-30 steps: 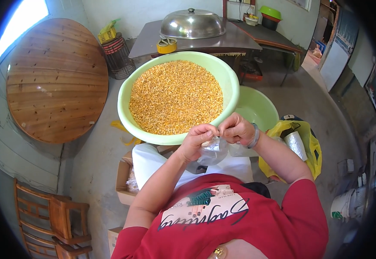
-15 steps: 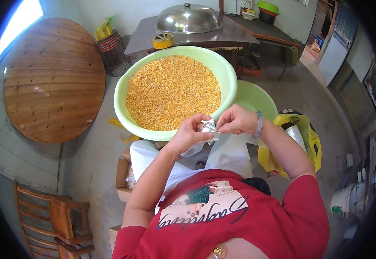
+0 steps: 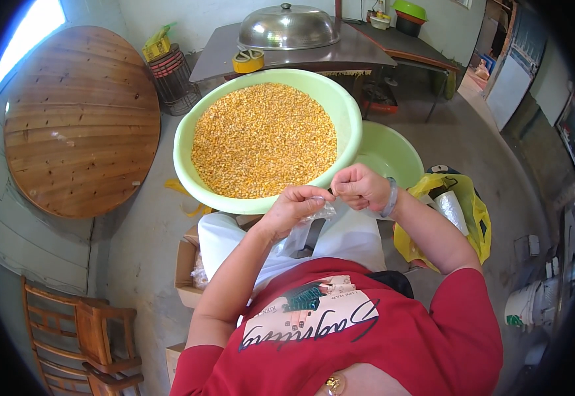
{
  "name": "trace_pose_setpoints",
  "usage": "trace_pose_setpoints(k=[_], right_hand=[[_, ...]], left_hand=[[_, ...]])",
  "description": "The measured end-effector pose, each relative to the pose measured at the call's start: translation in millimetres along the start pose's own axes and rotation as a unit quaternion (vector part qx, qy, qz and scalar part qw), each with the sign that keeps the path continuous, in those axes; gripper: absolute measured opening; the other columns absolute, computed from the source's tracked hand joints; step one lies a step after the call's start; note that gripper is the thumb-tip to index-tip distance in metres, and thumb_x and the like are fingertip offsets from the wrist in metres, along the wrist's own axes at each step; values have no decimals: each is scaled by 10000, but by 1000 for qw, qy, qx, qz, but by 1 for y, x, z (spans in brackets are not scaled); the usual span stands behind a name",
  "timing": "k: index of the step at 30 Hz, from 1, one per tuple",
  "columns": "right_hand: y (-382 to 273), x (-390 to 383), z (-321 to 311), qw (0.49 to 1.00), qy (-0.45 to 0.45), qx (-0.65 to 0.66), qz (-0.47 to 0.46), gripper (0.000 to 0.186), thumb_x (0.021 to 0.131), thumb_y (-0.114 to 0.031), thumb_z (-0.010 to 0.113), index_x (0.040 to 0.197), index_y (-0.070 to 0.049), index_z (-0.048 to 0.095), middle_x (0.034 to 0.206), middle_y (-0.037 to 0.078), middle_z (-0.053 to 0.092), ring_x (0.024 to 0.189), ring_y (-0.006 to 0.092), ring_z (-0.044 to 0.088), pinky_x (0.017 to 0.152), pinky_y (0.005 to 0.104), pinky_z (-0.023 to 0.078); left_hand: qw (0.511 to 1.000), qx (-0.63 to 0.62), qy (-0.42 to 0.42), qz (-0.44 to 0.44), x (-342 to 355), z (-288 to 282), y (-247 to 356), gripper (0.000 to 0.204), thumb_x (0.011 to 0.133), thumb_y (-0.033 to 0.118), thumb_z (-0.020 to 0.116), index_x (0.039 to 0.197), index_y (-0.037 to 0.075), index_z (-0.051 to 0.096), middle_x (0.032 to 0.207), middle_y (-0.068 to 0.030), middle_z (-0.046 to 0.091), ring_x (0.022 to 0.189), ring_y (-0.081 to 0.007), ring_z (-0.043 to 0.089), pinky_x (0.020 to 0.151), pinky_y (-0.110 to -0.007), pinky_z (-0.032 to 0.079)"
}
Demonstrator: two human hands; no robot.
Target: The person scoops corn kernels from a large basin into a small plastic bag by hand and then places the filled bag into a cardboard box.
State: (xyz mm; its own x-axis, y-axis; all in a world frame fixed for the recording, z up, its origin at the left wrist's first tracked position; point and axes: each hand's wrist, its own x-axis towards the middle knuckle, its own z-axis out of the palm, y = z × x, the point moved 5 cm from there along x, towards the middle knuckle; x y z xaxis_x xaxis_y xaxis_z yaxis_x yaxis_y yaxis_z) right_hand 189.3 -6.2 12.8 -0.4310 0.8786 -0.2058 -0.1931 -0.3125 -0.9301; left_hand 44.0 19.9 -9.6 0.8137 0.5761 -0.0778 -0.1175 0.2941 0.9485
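A clear plastic bag (image 3: 298, 235) hangs down over my lap, its upper part crumpled. My left hand (image 3: 295, 208) is closed on it, thumb and fingers pressed together. Fingertip to fingertip with it, my right hand (image 3: 361, 188) is closed in a pinch; whatever lies between those fingers is too small to make out. Just beyond both hands stands a large light green basin (image 3: 348, 125), filled with yellow corn kernels (image 3: 264, 142). Its near rim is close to my fingers.
Right of my knees sits a yellow bag (image 3: 479, 228) with a clear plastic roll (image 3: 451, 212) inside. A second green basin (image 3: 393, 148) stands behind it. An open cardboard box (image 3: 187, 274) is by my left leg. Yellow tape (image 3: 248, 61) and a metal dome lid (image 3: 288, 28) rest on the table (image 3: 218, 56).
My right hand has turned into a tighter pinch against my left fingertips. The plastic bag's crumpled top has shifted below my left fingers, and more of it hangs down.
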Motion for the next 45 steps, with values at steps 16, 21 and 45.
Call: trace_pose_setpoints(k=[16,21,45], right_hand=[[-33,4,26,745,84,-602,-274,514,654,-193,659,1121,-23,526,1108,187,541,1011,296,526,862,367,421],[31,42,11,907,-44,-416,-54,352,702,-77,656,1021,45,572,911,142,621,834,208,607,762,297,476],[24,35,12,982,-12,-172,73,92,739,-50,633,810,8,618,663,50,598,507,102,555,480,222,465]], left_hand=[[999,1,29,18,-14,-45,25,216,805,121,600,1000,27,593,749,29,574,588,-31,463,514,-169,360],[998,47,45,-6,-10,-51,37,184,830,123,567,991,36,590,668,51,521,508,-21,415,444,-155,313],[820,521,36,235,-3,-9,61,378,757,145,623,1104,24,535,1009,-153,592,961,-299,554,836,-354,428]])
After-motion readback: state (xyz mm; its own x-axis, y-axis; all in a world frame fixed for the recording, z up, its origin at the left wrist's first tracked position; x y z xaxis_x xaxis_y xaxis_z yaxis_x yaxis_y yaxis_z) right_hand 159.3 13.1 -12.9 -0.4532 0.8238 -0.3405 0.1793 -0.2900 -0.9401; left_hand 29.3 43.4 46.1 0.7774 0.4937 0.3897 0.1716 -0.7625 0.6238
